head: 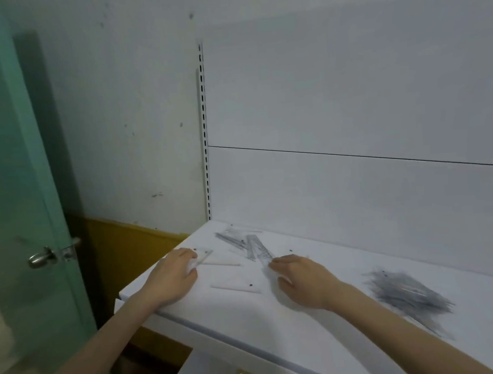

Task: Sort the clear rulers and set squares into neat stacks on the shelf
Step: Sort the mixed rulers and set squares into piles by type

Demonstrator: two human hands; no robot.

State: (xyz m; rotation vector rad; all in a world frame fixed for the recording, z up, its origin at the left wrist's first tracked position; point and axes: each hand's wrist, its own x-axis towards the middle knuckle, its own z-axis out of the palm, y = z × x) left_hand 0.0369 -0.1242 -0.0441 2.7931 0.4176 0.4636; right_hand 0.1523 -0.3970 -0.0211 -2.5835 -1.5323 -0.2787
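On the white shelf (322, 321), my left hand (172, 275) rests near the left corner with its fingers curled on the end of a clear set square (205, 255). My right hand (301, 276) lies in the middle, fingertips touching the near end of a clear ruler (261, 248). That ruler belongs to a loose scatter of clear rulers (234, 240) near the back. Another clear set square (236, 287) lies flat between my hands. A thick stack of clear rulers (410, 292) sits to the right. The picture is blurred.
A white back panel (350, 106) with a slotted upright (205, 131) rises behind the shelf. A green door (14, 174) with a metal knob (41, 257) stands at the left, close to the shelf's corner. The shelf's front edge runs diagonally below my forearms.
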